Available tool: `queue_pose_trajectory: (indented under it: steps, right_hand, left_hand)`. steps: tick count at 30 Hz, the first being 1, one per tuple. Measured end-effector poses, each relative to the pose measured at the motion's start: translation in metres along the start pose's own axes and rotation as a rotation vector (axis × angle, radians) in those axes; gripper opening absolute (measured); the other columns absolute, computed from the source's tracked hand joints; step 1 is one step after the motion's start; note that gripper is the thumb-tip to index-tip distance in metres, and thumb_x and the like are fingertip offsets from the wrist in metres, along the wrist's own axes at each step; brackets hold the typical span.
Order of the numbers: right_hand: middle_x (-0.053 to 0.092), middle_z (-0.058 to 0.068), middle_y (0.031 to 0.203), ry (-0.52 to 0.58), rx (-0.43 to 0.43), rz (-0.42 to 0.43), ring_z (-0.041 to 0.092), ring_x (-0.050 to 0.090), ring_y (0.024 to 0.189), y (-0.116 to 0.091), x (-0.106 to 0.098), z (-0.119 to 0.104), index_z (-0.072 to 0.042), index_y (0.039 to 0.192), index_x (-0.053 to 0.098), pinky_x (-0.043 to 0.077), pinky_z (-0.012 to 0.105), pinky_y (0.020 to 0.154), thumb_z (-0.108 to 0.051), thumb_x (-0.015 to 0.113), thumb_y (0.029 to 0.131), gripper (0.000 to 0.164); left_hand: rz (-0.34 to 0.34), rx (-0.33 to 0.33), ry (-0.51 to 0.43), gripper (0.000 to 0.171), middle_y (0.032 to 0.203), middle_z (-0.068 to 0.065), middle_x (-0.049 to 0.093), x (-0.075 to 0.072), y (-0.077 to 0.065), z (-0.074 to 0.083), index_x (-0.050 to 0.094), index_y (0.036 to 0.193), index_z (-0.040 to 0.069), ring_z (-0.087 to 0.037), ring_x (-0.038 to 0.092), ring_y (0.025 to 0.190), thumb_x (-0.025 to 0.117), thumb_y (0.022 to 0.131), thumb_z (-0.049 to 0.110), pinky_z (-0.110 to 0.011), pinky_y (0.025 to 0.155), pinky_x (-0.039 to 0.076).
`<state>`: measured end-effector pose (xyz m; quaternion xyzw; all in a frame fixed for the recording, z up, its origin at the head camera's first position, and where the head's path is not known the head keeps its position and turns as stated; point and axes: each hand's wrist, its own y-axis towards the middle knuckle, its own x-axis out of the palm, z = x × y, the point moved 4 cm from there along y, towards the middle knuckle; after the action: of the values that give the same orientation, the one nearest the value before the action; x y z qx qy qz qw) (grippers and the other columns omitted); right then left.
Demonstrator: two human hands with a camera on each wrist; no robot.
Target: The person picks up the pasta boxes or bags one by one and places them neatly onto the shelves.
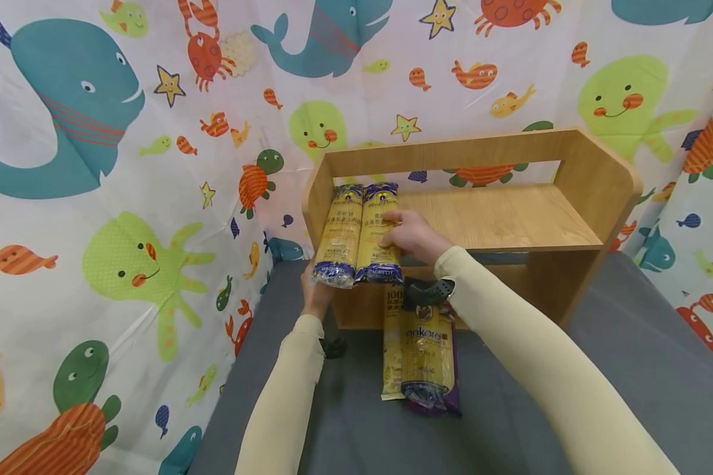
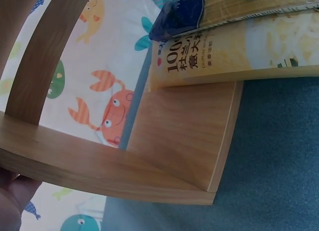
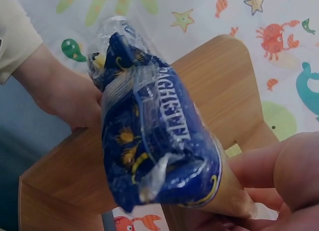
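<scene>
Two yellow-and-blue spaghetti packs lie side by side on the upper left of a wooden shelf [image 1: 493, 218]. My right hand [image 1: 414, 236] grips the right-hand spaghetti pack [image 1: 377, 231], thumb and fingers about its sides. In the right wrist view, its blue end [image 3: 154, 136] faces the camera and the fingers [image 3: 259, 166] hold its far part. Beside it lies the left spaghetti pack [image 1: 340, 231]. My left hand [image 1: 316, 293] holds the shelf's left side panel [image 2: 99, 161], low near the front edge; the packs hide part of that hand in the head view.
Below the upper board, a yellow pasta bag [image 1: 392, 356] and an Ankara pasta pack [image 1: 426, 349] lean out of the lower compartment onto the grey table [image 1: 344, 422]. A purple bag [image 1: 451, 396] shows beneath them. A sea-animal curtain [image 1: 172, 251] hangs behind and at both sides.
</scene>
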<state>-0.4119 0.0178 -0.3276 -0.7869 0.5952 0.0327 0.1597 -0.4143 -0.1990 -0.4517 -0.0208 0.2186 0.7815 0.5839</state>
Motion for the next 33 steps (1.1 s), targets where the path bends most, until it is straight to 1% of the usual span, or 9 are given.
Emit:
queue_pose_trajectory:
  steps: [4,8,11,15,18,22,27,30,33]
  right_hand:
    - [0.05,0.018,0.148,-0.022,0.006,-0.01,0.03,0.062,0.116,0.001,0.001,-0.002,-0.012,0.161,0.031,0.053,0.045,0.102,0.002,0.06,0.096,0.073]
    - [0.05,0.017,0.148,-0.036,0.003,-0.018,0.029,0.062,0.115,0.001,0.001,-0.003,-0.013,0.161,0.03,0.054,0.044,0.1,0.0,0.061,0.097,0.072]
    - [0.052,0.019,0.144,-0.077,-0.023,-0.01,0.026,0.064,0.106,0.001,0.0,-0.003,-0.012,0.162,0.029,0.057,0.039,0.092,-0.002,0.062,0.097,0.074]
    - [0.054,0.02,0.139,-0.181,-0.085,0.032,0.022,0.065,0.097,-0.002,-0.001,-0.002,-0.011,0.162,0.025,0.057,0.033,0.081,-0.01,0.068,0.095,0.08]
    - [0.052,0.019,0.141,-0.256,-0.12,0.067,0.023,0.064,0.102,-0.008,-0.002,-0.001,-0.012,0.163,0.022,0.056,0.036,0.088,-0.017,0.071,0.094,0.085]
    - [0.05,0.022,0.148,-0.326,-0.164,0.085,0.032,0.06,0.121,-0.018,-0.005,-0.001,-0.012,0.164,0.019,0.05,0.046,0.104,-0.024,0.072,0.093,0.089]
    - [0.038,0.028,0.159,-0.345,-0.196,0.042,0.041,0.046,0.142,-0.037,-0.014,0.004,-0.013,0.165,0.014,0.045,0.054,0.11,-0.03,0.066,0.098,0.086]
    - [0.034,0.028,0.161,-0.353,-0.184,0.026,0.044,0.045,0.142,-0.051,-0.023,0.012,-0.017,0.165,0.014,0.047,0.056,0.107,-0.033,0.061,0.101,0.082]
    - [0.037,0.027,0.159,-0.382,-0.176,0.032,0.042,0.059,0.128,-0.062,-0.037,0.02,-0.018,0.165,0.017,0.053,0.053,0.099,-0.037,0.059,0.102,0.078]
  left_hand:
    - [0.002,-0.005,0.009,0.051,0.123,-0.015,0.071,0.0,0.0,0.001,0.057,0.143,0.015,-0.028,0.062,0.097,0.05,0.102,0.045,-0.042,0.086,0.048]
    - [-0.003,-0.01,0.024,0.053,0.12,-0.014,0.071,0.001,0.001,0.002,0.056,0.144,0.017,-0.027,0.061,0.092,0.048,0.102,0.049,-0.038,0.081,0.047]
    - [-0.009,-0.017,0.027,0.054,0.118,-0.015,0.071,0.001,0.002,0.002,0.056,0.144,0.018,-0.027,0.06,0.089,0.048,0.102,0.05,-0.037,0.078,0.046]
    - [-0.014,-0.04,0.025,0.053,0.124,-0.013,0.07,0.001,0.002,-0.001,0.056,0.144,0.019,-0.028,0.061,0.095,0.049,0.102,0.05,-0.039,0.082,0.048]
    - [-0.01,-0.021,0.062,0.051,0.13,-0.013,0.068,0.0,0.002,-0.001,0.056,0.143,0.017,-0.03,0.063,0.103,0.05,0.102,0.046,-0.046,0.089,0.05]
    - [-0.001,0.046,0.107,0.049,0.126,-0.018,0.069,0.001,0.003,0.002,0.057,0.142,0.011,-0.035,0.062,0.102,0.051,0.101,0.038,-0.053,0.092,0.05]
    - [0.005,0.078,0.111,0.048,0.121,-0.02,0.07,0.0,0.003,0.003,0.058,0.14,0.009,-0.035,0.062,0.096,0.053,0.1,0.036,-0.054,0.088,0.049]
    - [0.003,0.069,0.108,0.048,0.12,-0.02,0.071,0.0,0.003,0.0,0.059,0.139,0.011,-0.035,0.062,0.095,0.053,0.1,0.038,-0.053,0.088,0.05]
    - [0.007,0.061,0.105,0.048,0.12,-0.019,0.071,-0.001,0.003,-0.002,0.059,0.138,0.012,-0.036,0.062,0.097,0.053,0.1,0.039,-0.054,0.089,0.049]
